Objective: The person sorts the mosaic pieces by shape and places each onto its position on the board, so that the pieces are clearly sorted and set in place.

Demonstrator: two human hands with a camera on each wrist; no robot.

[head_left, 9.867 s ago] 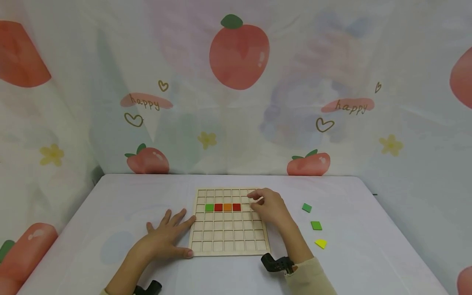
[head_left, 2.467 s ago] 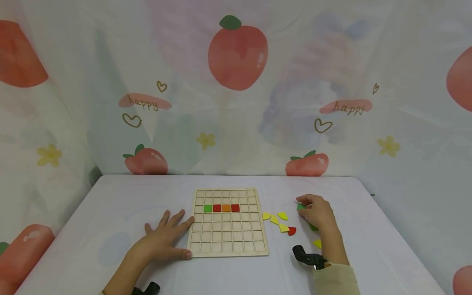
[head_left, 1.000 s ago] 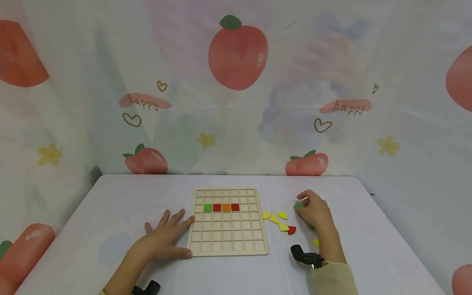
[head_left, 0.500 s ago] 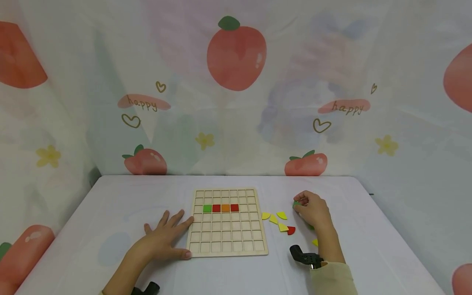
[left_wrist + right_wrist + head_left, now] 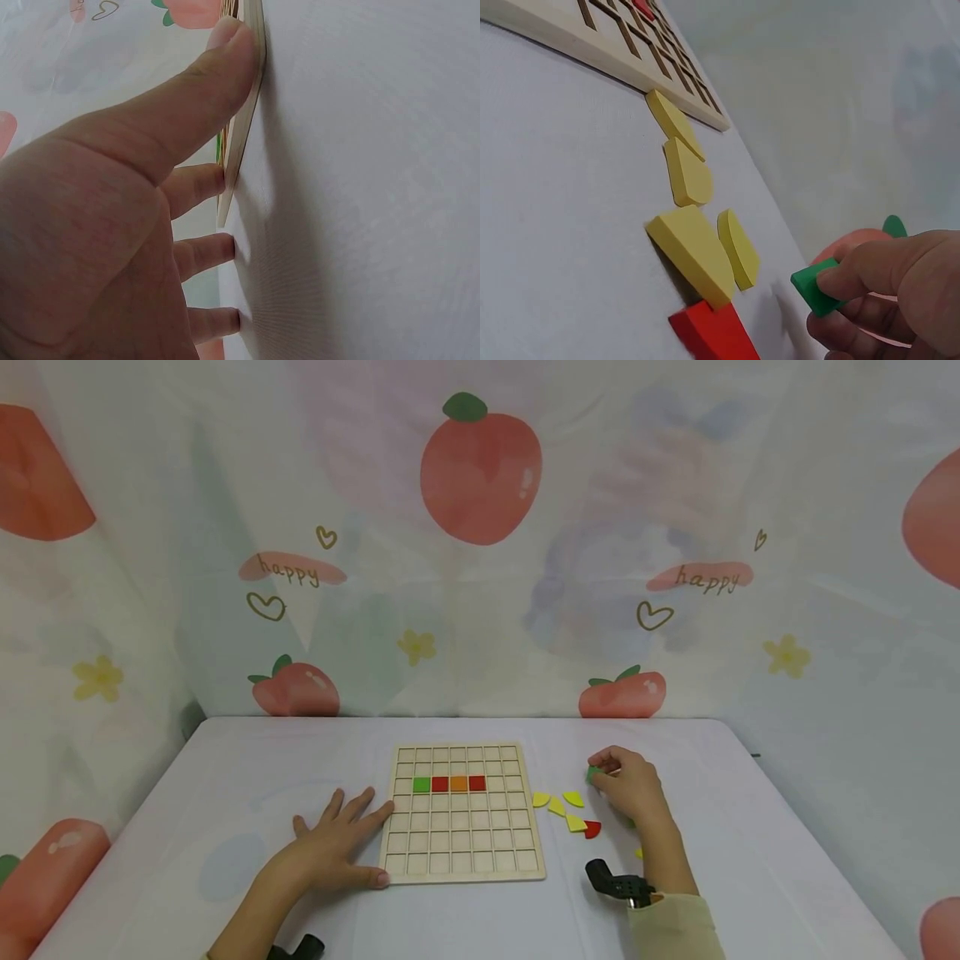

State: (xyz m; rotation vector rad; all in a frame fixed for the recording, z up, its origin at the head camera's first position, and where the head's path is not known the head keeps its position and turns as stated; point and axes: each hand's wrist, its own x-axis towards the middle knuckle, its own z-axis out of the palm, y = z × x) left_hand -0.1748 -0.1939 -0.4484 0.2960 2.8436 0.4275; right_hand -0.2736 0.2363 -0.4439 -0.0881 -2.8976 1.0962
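My right hand (image 5: 630, 787) pinches a green square tile (image 5: 816, 289) between thumb and fingers, held above the white table to the right of a wooden grid board (image 5: 465, 842). With fingers spread, my left hand (image 5: 330, 847) rests at the board's left side; its thumb and one finger touch the frame in the left wrist view. A row in the board's grid holds a green tile (image 5: 422, 785), a red tile (image 5: 440, 784), an orange tile (image 5: 458, 784) and a second red tile (image 5: 477, 783).
Several yellow curved-edge pieces (image 5: 574, 822) and a red rounded piece (image 5: 592, 830) lie between the board and my right hand. Another yellow piece (image 5: 640, 852) is mostly hidden by my right forearm. A patterned cloth (image 5: 480, 635) hangs behind the table.
My right hand was at the board ten seconds ago; it now holds the green tile and has drifted left with it. Yellow and red pieces have appeared beside the board. My left hand stays put.
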